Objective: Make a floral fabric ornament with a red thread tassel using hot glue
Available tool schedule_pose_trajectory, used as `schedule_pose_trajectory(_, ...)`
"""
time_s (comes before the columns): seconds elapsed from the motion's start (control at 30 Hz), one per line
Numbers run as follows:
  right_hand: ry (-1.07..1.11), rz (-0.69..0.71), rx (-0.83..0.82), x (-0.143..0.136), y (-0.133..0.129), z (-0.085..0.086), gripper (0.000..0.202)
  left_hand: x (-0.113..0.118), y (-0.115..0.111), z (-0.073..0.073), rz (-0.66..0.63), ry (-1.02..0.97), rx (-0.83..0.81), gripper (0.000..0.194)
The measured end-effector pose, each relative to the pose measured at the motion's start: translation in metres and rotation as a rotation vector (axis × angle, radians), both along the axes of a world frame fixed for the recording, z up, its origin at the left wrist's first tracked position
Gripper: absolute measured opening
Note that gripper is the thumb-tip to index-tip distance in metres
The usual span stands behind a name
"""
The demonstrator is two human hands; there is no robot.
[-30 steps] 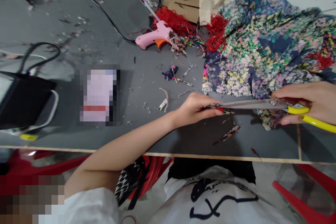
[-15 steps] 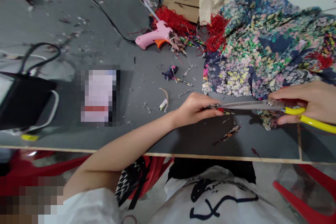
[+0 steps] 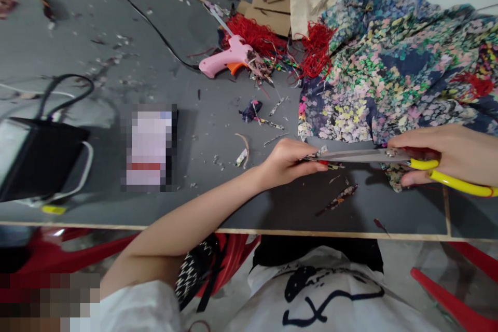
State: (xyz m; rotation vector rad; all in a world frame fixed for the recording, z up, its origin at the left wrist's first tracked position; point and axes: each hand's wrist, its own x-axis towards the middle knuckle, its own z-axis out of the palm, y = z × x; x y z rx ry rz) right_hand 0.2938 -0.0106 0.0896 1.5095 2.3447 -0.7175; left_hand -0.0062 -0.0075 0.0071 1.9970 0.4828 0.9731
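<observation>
Pinching a small multicoloured fabric bundle [image 3: 333, 165], left fingers [image 3: 313, 167] meet yellow-handled steel scissors [image 3: 354, 155] gripped by right fingers [image 3: 412, 139], loose patterned scraps [image 3: 341, 197] nearby, cut seemingly unfinished.

Grey table [image 3: 210, 202], pink glue gun [image 3: 223, 59], floral cloth [image 3: 350, 109], red threads [image 3: 254, 33], scattered scraps [image 3: 338, 198]

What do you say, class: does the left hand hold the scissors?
No, the right hand grips the scissors by their yellow handles.

Scissors [image 3: 361, 155] w/ metal blades, glossy yellow plastic-look handles; matt floral cloth [image 3: 404, 62]; matt grey tabletop [image 3: 210, 114].
</observation>
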Motion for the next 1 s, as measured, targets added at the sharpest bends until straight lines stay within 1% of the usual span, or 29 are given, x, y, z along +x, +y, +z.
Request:
schedule_pose_trajectory(0.1, 0.02, 0.043, -0.078, -0.002, 0.001, -0.001, 0.069, 0.0, 0.0, -0.001, 0.003, -0.001, -0.011, 0.032)
schedule_pose_trajectory(0.27, 0.031, 0.06, -0.054, -0.007, 0.003, 0.002, 0.07, -0.001, 0.001, -0.003, 0.017, 0.003, 0.001, 0.03)
schedule_pose_trajectory(0.37, 0.045, 0.072, -0.025, -0.007, 0.002, 0.001, 0.069, -0.002, 0.0, -0.004, 0.033, 0.004, 0.007, 0.031)
schedule_pose_trajectory(0.53, 0.098, 0.144, 0.097, -0.005, -0.001, 0.0, 0.057, -0.002, -0.001, -0.004, 0.047, 0.041, -0.005, 0.036)
schedule_pose_trajectory(0.63, 0.084, 0.168, 0.134, -0.007, -0.002, 0.001, 0.052, -0.003, 0.0, -0.004, 0.049, 0.054, -0.011, 0.038)
schedule_pose_trajectory(0.77, 0.058, 0.207, 0.168, -0.009, -0.002, 0.0, 0.053, -0.002, 0.001, -0.005, 0.037, 0.047, -0.01, 0.038)
schedule_pose_trajectory(0.9, 0.036, 0.254, 0.191, -0.01, -0.002, -0.002, 0.056, -0.001, 0.001, -0.003, 0.046, 0.082, -0.025, 0.04)
schedule_pose_trajectory(1.0, 0.034, 0.276, 0.212, -0.011, -0.002, -0.002, 0.054, -0.002, 0.001, -0.002, 0.043, 0.101, -0.019, 0.041)
